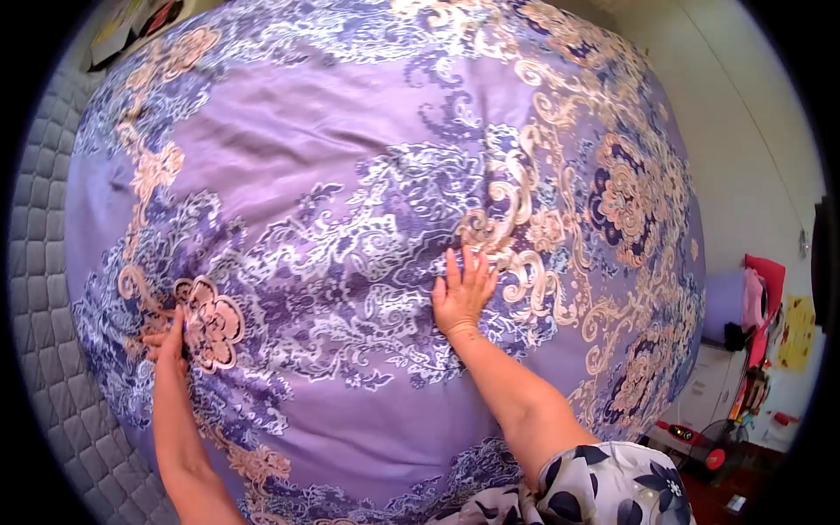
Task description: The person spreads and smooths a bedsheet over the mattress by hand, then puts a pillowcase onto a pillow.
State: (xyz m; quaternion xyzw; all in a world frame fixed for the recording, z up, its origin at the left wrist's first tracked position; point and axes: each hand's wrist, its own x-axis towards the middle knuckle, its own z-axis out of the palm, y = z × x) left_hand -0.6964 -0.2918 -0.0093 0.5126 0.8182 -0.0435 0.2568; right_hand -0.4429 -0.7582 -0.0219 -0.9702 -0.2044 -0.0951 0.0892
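Observation:
A large purple bed cover (394, 411) with white, blue and peach floral patterns is spread across most of the view, with soft wrinkles in its upper left part. My right hand (465, 293) lies flat on it near the middle, fingers apart and pointing away from me. At the left, my left hand (168, 339) touches the cover beside a peach flower, turned on its side with the fingers spread. Neither hand is seen gripping the fabric.
Grey quilted padding (52, 306) runs along the left edge. A pale wall (726, 131) rises at the right. At the lower right are white drawers (707, 385), a fan (724, 435) and pink cloth items (763, 297). Several objects lie at the top left corner.

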